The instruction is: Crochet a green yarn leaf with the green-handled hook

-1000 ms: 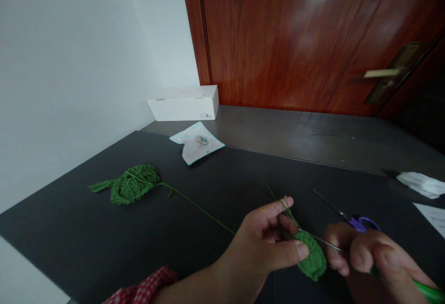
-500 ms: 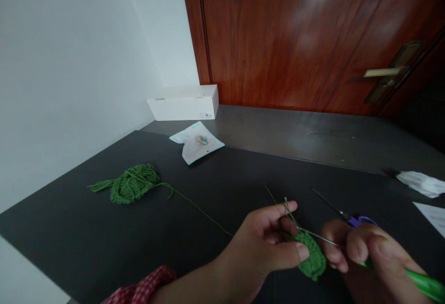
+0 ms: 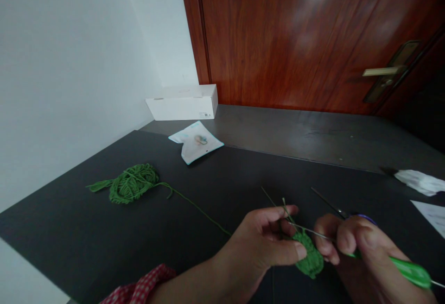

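Note:
Between its thumb and fingers, my left hand (image 3: 266, 239) pinches a small green crochet piece (image 3: 310, 258). Green yarn passes over the raised index finger of that hand. My right hand (image 3: 361, 243) is closed around a crochet hook (image 3: 410, 270) with a green handle. The hook's thin metal shaft reaches left to the top edge of the crochet piece, close to the left fingers. A strand of yarn (image 3: 194, 204) runs from the left hand across the table to a green yarn skein (image 3: 134, 183). Scissors (image 3: 330, 202) with purple handles lie behind my right hand, partly hidden by it.
On the dark table (image 3: 86, 243) lies a white packet (image 3: 198, 148). A white box (image 3: 184, 104) stands at the back against the wall. At the right are a crumpled white wrapper (image 3: 420, 182) and a sheet of paper (image 3: 431, 216). A wooden door (image 3: 278, 40) rises behind.
My right hand and the hook have shifted left, bringing the hook's tip farther past the crochet piece's edge. More of the green handle shows. The left hand keeps its hold almost in place.

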Demonstrator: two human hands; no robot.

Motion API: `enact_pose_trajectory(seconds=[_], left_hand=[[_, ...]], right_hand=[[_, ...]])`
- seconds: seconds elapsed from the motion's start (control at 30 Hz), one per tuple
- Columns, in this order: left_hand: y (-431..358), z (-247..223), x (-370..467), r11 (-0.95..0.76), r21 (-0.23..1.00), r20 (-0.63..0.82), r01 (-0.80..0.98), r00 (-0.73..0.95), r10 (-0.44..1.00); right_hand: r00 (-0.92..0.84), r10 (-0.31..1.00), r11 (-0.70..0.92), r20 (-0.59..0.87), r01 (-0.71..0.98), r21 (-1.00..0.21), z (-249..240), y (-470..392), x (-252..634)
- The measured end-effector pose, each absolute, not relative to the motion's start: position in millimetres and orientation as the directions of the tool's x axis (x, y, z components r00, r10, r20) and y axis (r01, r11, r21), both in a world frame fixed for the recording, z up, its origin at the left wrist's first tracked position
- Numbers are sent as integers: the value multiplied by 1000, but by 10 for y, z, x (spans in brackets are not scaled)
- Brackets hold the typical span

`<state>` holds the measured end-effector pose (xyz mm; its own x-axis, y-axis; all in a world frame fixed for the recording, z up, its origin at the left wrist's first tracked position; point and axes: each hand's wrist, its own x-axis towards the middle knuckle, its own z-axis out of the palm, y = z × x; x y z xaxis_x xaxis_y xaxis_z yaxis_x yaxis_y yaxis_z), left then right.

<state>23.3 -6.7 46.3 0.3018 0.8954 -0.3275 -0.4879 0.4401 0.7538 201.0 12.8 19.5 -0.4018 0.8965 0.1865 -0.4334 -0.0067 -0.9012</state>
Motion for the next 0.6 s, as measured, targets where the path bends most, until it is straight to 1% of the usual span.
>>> enact_pose_trajectory(seconds=[0.17,0.3,0.47,0.6], left_hand=[[-63,470,257,435,779,-357,-451,251,900],[-63,456,255,396,826,-333,-400,220,917],[-73,479,243,401,834,-334,-379,231,914],[-74,503,240,387,836,-307,-388,255,917]], right_hand=[[-302,941,36,155,-366,-930,308,130,1935],[-243,957,70,158,-335,-940,386,174,1860],[-269,952,49,147,-341,-939,390,188,1859],[-358,925,-8,130,-360,-933,304,156,1950]])
